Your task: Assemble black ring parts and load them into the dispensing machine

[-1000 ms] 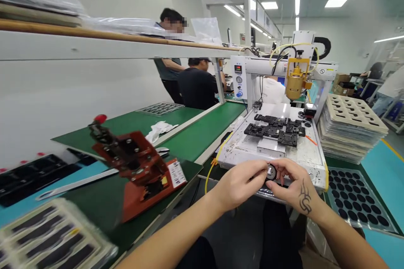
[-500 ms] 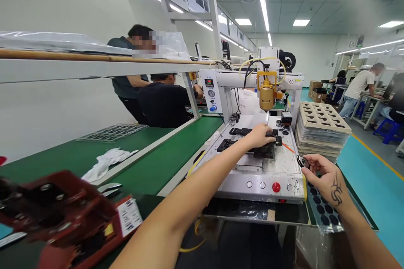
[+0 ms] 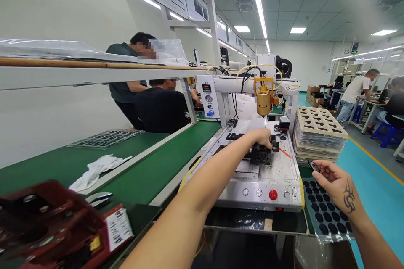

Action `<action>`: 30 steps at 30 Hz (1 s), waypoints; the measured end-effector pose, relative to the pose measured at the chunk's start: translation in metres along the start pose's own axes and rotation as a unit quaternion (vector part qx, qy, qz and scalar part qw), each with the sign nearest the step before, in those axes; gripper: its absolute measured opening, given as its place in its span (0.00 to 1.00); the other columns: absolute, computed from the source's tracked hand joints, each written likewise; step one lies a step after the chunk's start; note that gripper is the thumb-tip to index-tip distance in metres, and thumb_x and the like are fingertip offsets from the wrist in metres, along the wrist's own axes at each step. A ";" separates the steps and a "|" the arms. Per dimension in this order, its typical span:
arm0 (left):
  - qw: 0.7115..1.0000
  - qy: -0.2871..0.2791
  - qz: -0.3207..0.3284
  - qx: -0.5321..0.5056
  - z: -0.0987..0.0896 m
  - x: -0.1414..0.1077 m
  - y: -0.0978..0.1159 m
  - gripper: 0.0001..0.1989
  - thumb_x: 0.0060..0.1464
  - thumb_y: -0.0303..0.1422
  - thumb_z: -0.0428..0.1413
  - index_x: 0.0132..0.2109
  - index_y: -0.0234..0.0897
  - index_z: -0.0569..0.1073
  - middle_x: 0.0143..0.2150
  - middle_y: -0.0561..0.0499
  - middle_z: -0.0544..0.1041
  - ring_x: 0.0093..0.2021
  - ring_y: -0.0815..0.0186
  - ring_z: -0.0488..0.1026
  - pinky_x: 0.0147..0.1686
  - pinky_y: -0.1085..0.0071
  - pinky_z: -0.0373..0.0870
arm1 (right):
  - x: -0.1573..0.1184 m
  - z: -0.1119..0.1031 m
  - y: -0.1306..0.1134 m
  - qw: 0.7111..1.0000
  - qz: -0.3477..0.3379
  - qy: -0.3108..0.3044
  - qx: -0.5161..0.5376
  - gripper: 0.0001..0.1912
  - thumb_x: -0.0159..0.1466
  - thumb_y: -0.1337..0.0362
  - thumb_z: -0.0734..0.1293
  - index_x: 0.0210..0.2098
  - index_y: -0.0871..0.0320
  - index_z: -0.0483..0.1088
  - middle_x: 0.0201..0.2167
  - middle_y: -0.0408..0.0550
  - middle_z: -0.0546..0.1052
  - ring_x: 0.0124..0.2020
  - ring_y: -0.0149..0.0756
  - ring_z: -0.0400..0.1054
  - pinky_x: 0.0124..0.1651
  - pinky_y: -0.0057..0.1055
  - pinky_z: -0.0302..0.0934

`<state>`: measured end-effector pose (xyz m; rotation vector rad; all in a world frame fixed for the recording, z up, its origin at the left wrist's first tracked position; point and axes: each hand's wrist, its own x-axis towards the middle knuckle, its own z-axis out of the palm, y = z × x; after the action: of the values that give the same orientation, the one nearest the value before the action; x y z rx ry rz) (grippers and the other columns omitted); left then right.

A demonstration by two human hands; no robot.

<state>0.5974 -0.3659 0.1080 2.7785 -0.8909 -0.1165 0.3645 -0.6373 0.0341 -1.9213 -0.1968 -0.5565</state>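
My left hand (image 3: pixel 262 138) reaches over the black fixture (image 3: pixel 261 155) on the white machine bed, its fingers bent down at the fixture's right part; whatever they pinch is too small to make out. Beside the machine, my right hand (image 3: pixel 335 178) holds a small dark round part (image 3: pixel 313 166) between thumb and fingers. Under and left of that hand lies a clear sheet of black discs (image 3: pixel 319 206). An orange stick (image 3: pixel 285 152) rests on the bed right of the fixture. Above the fixture hangs a brass-coloured machine head (image 3: pixel 263 100).
A tall stack of beige trays (image 3: pixel 320 128) stands right of the machine. At the lower left is a dark red device (image 3: pixel 63 222). A white cloth (image 3: pixel 97 170) lies on the green bench (image 3: pixel 142 168). Several people are farther back.
My right hand has moved slightly right and down with the round part, showing more of the disc sheet. My left fingers now point down at the fixture. The view has shifted slightly.
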 end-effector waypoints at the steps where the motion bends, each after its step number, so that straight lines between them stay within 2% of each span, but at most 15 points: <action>1: 1.000 -0.002 -0.001 -0.006 -0.001 -0.004 0.003 0.15 0.70 0.42 0.62 0.53 0.34 0.79 0.52 0.45 0.82 0.48 0.58 0.82 0.50 0.56 0.81 | 0.004 0.005 0.004 1.000 -0.001 -0.004 0.009 0.23 0.62 0.48 0.76 0.49 0.58 0.81 0.36 0.51 0.83 0.34 0.40 0.76 0.39 0.35 0.75; 3: 1.000 0.010 0.003 -0.023 -0.007 -0.016 0.006 0.16 0.67 0.42 0.64 0.51 0.33 0.80 0.49 0.45 0.83 0.47 0.58 0.82 0.49 0.57 0.81 | 0.014 0.017 0.012 1.000 -0.007 -0.011 0.009 0.23 0.63 0.47 0.75 0.48 0.59 0.80 0.35 0.51 0.82 0.33 0.39 0.74 0.38 0.35 0.73; 6: 0.994 0.087 0.023 -0.062 -0.023 -0.043 0.009 0.18 0.58 0.40 0.68 0.49 0.32 0.82 0.49 0.42 0.84 0.49 0.55 0.81 0.51 0.59 0.77 | 0.034 0.036 0.020 0.999 -0.031 -0.025 -0.014 0.24 0.65 0.46 0.73 0.47 0.60 0.78 0.33 0.50 0.80 0.30 0.38 0.70 0.34 0.35 0.69; 9: 0.980 0.157 0.055 -0.109 -0.043 -0.072 0.017 0.20 0.55 0.38 0.66 0.52 0.32 0.81 0.50 0.41 0.84 0.50 0.54 0.79 0.52 0.61 0.75 | 0.067 0.060 0.021 0.996 -0.056 -0.067 -0.023 0.25 0.63 0.45 0.72 0.47 0.61 0.77 0.34 0.49 0.78 0.31 0.37 0.69 0.36 0.35 0.67; 12: 0.969 0.176 0.082 -0.150 -0.056 -0.101 0.034 0.20 0.57 0.39 0.65 0.53 0.33 0.78 0.46 0.44 0.83 0.45 0.58 0.79 0.46 0.63 0.75 | 0.111 0.090 0.019 0.989 -0.074 -0.121 -0.040 0.24 0.59 0.47 0.75 0.45 0.59 0.77 0.33 0.47 0.76 0.32 0.37 0.67 0.36 0.34 0.64; 16: 0.961 0.192 0.099 -0.172 -0.059 -0.146 0.054 0.18 0.56 0.39 0.65 0.52 0.36 0.77 0.42 0.47 0.81 0.41 0.61 0.77 0.43 0.64 0.73 | 0.161 0.121 0.019 0.972 -0.077 -0.209 -0.081 0.21 0.55 0.50 0.77 0.39 0.60 0.78 0.27 0.42 0.73 0.28 0.35 0.63 0.32 0.32 0.59; 20: 0.956 0.207 0.095 -0.184 -0.056 -0.193 0.054 0.16 0.56 0.37 0.64 0.50 0.37 0.77 0.41 0.49 0.80 0.42 0.61 0.75 0.45 0.63 0.72 | 0.184 0.126 0.024 0.946 -0.076 -0.294 -0.117 0.21 0.54 0.49 0.78 0.36 0.60 0.80 0.25 0.42 0.75 0.26 0.34 0.64 0.30 0.31 0.56; 24: 0.955 0.216 0.070 -0.189 -0.050 -0.225 0.044 0.16 0.57 0.38 0.64 0.51 0.37 0.77 0.43 0.49 0.81 0.42 0.61 0.75 0.46 0.63 0.72 | 0.191 0.124 0.025 0.923 -0.097 -0.346 -0.139 0.21 0.59 0.47 0.77 0.39 0.59 0.84 0.28 0.45 0.80 0.28 0.37 0.69 0.33 0.32 0.60; 27: 0.956 0.222 0.050 -0.187 -0.045 -0.240 0.039 0.16 0.57 0.37 0.64 0.51 0.38 0.77 0.43 0.49 0.81 0.42 0.61 0.75 0.46 0.62 0.72 | 0.192 0.127 0.026 0.916 -0.117 -0.351 -0.155 0.18 0.61 0.48 0.76 0.37 0.58 0.85 0.32 0.49 0.84 0.33 0.42 0.74 0.37 0.34 0.64; 30: 0.956 0.222 0.040 -0.188 -0.038 -0.254 0.035 0.16 0.57 0.37 0.64 0.52 0.39 0.77 0.43 0.50 0.81 0.43 0.61 0.76 0.47 0.62 0.73 | 0.190 0.132 0.029 0.921 -0.137 -0.319 -0.175 0.15 0.64 0.51 0.75 0.38 0.57 0.85 0.36 0.52 0.85 0.39 0.46 0.76 0.42 0.36 0.67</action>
<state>0.3768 -0.2385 0.1551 2.2766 -0.7649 0.3079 0.5802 -0.5518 0.0570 -2.3980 -0.8423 -0.1229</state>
